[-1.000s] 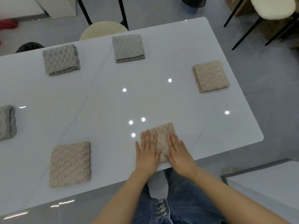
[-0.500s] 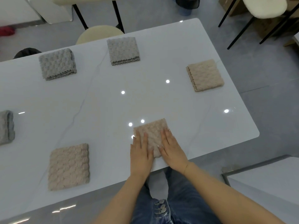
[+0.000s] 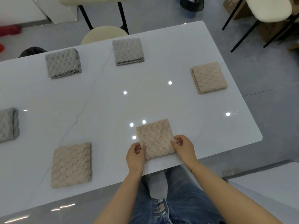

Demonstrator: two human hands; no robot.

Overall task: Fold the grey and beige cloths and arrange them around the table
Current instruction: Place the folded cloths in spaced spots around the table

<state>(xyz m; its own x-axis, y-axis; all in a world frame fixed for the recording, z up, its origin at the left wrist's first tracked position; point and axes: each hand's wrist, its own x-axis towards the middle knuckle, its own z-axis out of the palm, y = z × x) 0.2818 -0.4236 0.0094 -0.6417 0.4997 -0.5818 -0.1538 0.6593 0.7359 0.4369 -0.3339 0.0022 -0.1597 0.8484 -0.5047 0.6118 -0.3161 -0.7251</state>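
Now we pinch the folded beige cloth (image 3: 155, 139) by both side edges, left hand (image 3: 135, 156) & right hand (image 3: 184, 147), fingers curled on it, at the counter (image 3: 113, 102) near edge; 5 other folded cloths sit round the perimeter.

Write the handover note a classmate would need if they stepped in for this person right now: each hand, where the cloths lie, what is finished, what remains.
Left hand pinches the left edge of the folded beige cloth at the near table edge; right hand pinches its right edge.
Done: three grey cloths lie folded, at far left, far middle and the left side; two beige cloths lie folded, at far right and near left.
Left: set the held cloth square on the white table and let go. No unfolded cloth is in view.
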